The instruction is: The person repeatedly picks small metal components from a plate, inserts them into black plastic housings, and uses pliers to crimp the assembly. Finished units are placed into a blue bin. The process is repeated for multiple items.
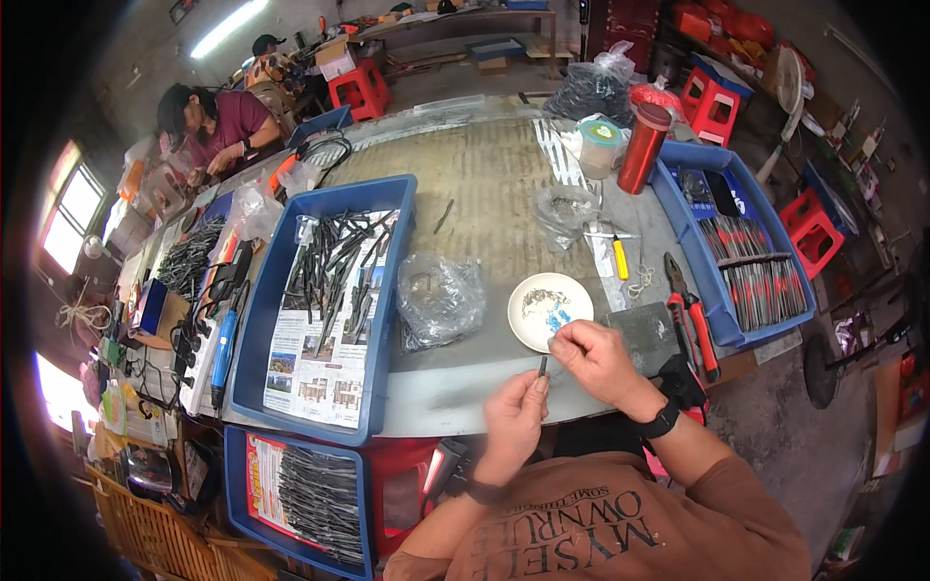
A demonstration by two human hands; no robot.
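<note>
Between the thumb and fingers of my left hand [516, 418] a short, thin dark rod [543, 366] stands with its tip up. My right hand [603, 364] is closed in a pinch just above and to the right of that tip; whatever its fingertips hold is too small to make out. Just beyond the hands, a white round dish [523, 334] holds small brownish bits and some bright blue pieces. To the left of the dish lies a clear plastic bag [441, 300]. A dark flat block [647, 334] sits beside my right hand.
A blue tray [254, 368] holds black rod-like pieces on newspaper; another blue tray [370, 513] stands lower left. Red-handled pliers [696, 324], a yellow-handled screwdriver [620, 259], a red bottle [643, 150] and a blue bin [790, 242] are right. A co-worker [228, 131] sits far left.
</note>
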